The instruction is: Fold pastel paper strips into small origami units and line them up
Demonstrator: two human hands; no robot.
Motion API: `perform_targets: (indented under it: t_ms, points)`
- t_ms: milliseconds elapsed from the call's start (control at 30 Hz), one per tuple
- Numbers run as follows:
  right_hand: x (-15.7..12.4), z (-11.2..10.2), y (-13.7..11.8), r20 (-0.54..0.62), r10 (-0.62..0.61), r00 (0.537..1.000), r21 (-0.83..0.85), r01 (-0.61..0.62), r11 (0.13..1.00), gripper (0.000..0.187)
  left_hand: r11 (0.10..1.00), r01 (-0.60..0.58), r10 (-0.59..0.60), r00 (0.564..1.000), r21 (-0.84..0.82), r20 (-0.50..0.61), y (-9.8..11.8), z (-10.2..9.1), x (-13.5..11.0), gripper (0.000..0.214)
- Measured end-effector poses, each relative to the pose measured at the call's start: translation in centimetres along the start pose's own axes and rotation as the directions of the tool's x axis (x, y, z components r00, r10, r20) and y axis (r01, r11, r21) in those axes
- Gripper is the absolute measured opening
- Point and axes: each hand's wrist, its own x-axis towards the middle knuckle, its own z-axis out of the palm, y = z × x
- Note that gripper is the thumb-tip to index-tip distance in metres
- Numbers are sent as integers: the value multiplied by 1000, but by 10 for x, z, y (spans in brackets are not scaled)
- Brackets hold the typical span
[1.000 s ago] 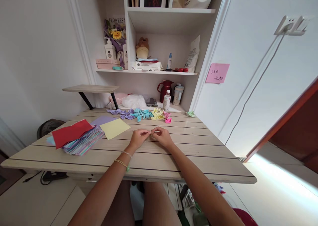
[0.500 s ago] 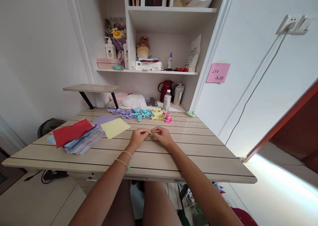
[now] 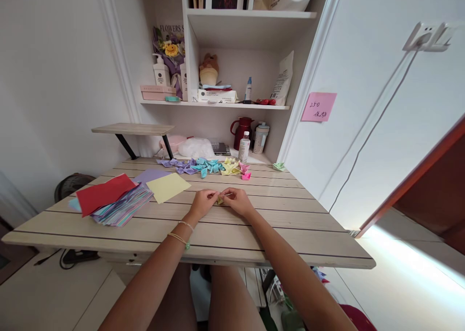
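Note:
Between my two hands is a small piece of folded yellow paper (image 3: 220, 200), mostly covered by the fingertips. My left hand (image 3: 205, 201) pinches it from the left; my right hand (image 3: 237, 199) pinches it from the right. Both hands are closed, low over the middle of the table. Beyond them lies a row of folded paper pieces: purple ones (image 3: 185, 166), blue ones (image 3: 208, 166), yellow ones (image 3: 230, 166) and pink ones (image 3: 245, 175). To the left of my hands rests a flat yellow sheet (image 3: 169, 187).
A stack of coloured paper (image 3: 125, 206) with a red sheet (image 3: 105, 193) on top lies at the left of the slatted table (image 3: 290, 234). A pale green folded piece (image 3: 279, 166) sits at the back right. Behind stand a bottle (image 3: 244, 148), a red jug (image 3: 241, 131) and a small raised shelf (image 3: 132, 129).
The folded yellow paper has tilted and now shows slightly lower between my fingertips. Both hands have shifted only a little; everything else is unchanged.

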Motion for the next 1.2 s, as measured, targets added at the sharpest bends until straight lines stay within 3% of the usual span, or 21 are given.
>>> perform_targets:
  t_ms: [267, 367, 567, 800, 967, 1067, 1200]
  points:
    - [-1, -6, -1, 4, -68, 998, -381, 65, 922, 13, 991, -120, 114, 989, 61, 91, 0, -1, 0, 24]
    - [-1, -7, -4, 1, -68, 998, -433, 62, 899, 14, 983, -160, 148, 981, 89, 125, 2, -1, -1, 24]
    - [4, -10, -6, 44, -44, 998, -230, 53, 972, 10, 965, -235, 216, 965, 120, 152, 8, -2, -1, 24]
    - [2, -17, -7, 130, 109, 985, -56, -102, 993, 24, 954, -283, 264, 949, 97, 175, 13, -3, -2, 23]
    - [2, -12, -12, 149, -46, 988, -100, 61, 993, 19, 969, -234, 222, 964, 73, 145, 12, -3, -1, 25]
    - [3, -9, -10, 94, -109, 990, -215, 128, 968, 14, 986, -163, 161, 983, 18, 83, 10, -2, 1, 23]
    - [5, -9, -1, 15, -97, 995, -292, 98, 951, 14, 958, 56, -61, 998, -283, -9, 5, 2, 4, 27]
